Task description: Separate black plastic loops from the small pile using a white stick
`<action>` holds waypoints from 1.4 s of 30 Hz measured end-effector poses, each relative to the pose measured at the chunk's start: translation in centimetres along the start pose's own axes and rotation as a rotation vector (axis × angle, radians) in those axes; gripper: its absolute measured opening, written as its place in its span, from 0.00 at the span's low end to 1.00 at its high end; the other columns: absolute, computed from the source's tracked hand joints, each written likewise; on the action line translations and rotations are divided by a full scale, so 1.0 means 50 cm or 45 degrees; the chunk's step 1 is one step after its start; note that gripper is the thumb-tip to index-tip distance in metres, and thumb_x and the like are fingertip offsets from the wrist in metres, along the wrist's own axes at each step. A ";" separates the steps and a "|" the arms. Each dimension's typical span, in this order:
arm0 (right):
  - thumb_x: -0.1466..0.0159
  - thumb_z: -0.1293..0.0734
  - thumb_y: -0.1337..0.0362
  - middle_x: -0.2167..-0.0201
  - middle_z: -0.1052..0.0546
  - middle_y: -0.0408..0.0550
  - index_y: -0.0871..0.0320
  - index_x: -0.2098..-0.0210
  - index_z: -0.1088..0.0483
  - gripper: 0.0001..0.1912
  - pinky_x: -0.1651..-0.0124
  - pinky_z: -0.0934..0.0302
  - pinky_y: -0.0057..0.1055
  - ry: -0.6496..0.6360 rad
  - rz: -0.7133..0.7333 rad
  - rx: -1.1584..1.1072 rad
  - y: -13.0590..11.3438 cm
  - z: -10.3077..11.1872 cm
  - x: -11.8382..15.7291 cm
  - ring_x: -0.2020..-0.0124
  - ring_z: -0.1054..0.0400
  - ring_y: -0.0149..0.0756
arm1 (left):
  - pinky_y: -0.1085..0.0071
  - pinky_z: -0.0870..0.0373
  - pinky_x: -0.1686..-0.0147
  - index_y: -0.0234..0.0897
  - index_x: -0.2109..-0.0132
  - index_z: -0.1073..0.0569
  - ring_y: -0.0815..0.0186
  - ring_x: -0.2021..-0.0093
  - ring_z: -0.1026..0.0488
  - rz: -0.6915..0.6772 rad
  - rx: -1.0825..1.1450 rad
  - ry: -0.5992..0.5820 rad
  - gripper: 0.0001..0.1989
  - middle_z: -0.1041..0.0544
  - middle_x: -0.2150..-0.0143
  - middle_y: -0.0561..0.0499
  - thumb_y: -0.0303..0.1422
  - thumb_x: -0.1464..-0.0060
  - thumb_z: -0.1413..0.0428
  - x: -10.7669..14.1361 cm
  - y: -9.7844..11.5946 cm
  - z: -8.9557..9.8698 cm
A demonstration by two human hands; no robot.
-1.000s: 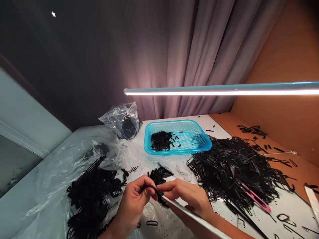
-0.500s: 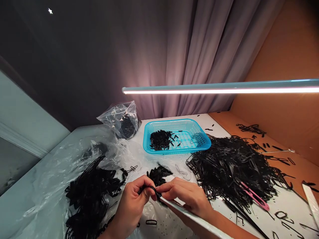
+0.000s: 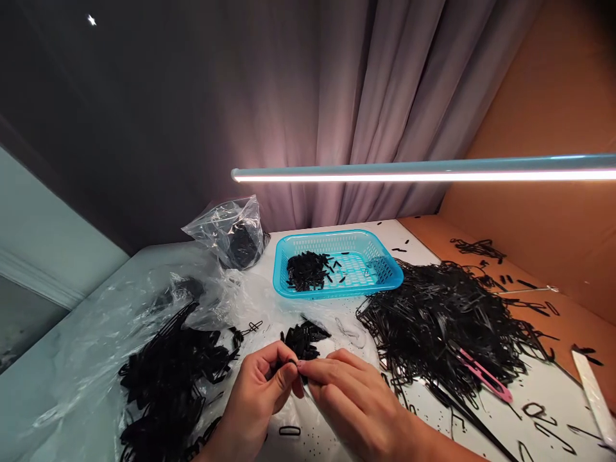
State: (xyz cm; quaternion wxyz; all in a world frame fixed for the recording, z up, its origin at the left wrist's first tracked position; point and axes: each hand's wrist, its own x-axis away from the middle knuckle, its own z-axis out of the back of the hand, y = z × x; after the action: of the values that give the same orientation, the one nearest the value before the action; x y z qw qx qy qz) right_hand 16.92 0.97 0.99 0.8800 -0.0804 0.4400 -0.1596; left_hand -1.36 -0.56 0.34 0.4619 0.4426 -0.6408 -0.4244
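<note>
My left hand [image 3: 262, 391] is closed, with thumb and forefinger pinching a small black piece [image 3: 292, 364] that is mostly hidden. My right hand [image 3: 359, 404] meets it fingertip to fingertip, fingers closed at the same piece. Part of a white strip shows beneath the right hand, largely covered by it. Just beyond the fingertips lies a small heap of short black pieces [image 3: 304, 339]. One black oblong loop [image 3: 289, 430] rests on the surface below the hands.
A blue basket [image 3: 337, 294] holds short black pieces. Tangled black loops [image 3: 447, 321] and a pink-handled tool [image 3: 486, 377] lie right. Black strips [image 3: 173, 378] lie left on clear plastic [image 3: 96, 359]. A clear bag [image 3: 235, 231] stands behind; a tube lamp [image 3: 414, 173] spans above.
My right hand has rolled over and now covers most of the white strip, which stuck out toward the lower right before. My left hand keeps its pinch. The view has shifted slightly.
</note>
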 end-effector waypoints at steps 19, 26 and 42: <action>0.33 0.38 0.58 0.80 0.31 0.40 0.59 0.70 0.38 0.12 0.79 0.47 0.22 0.041 -0.995 -0.330 0.052 0.054 0.001 0.81 0.39 0.26 | 0.75 0.62 0.81 0.34 0.64 0.31 0.78 0.81 0.54 -0.139 -0.164 0.054 0.12 0.29 0.76 0.53 0.41 0.43 0.45 0.003 0.029 -0.007; 0.35 0.38 0.71 0.46 0.31 0.54 0.60 0.64 0.36 0.01 0.62 0.33 0.26 -0.150 -0.263 -0.302 0.026 0.061 -0.002 0.61 0.29 0.29 | 0.75 0.61 0.80 0.34 0.66 0.35 0.77 0.80 0.51 -0.118 -0.106 0.018 0.13 0.31 0.78 0.55 0.40 0.45 0.43 -0.027 0.052 -0.019; 0.31 0.41 0.61 0.60 0.23 0.45 0.58 0.63 0.37 0.07 0.73 0.44 0.24 -0.053 -0.829 -0.364 0.041 0.069 -0.001 0.77 0.39 0.25 | 0.75 0.57 0.81 0.37 0.69 0.41 0.76 0.81 0.51 -0.157 -0.720 -0.033 0.11 0.38 0.78 0.58 0.37 0.40 0.57 -0.079 0.135 -0.040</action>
State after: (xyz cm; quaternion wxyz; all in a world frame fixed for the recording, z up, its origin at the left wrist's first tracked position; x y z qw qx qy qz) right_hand 20.07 2.92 2.53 0.7717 -0.3421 0.3910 -0.3669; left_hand 0.09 4.60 6.32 0.5320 0.3289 -0.4750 -0.6191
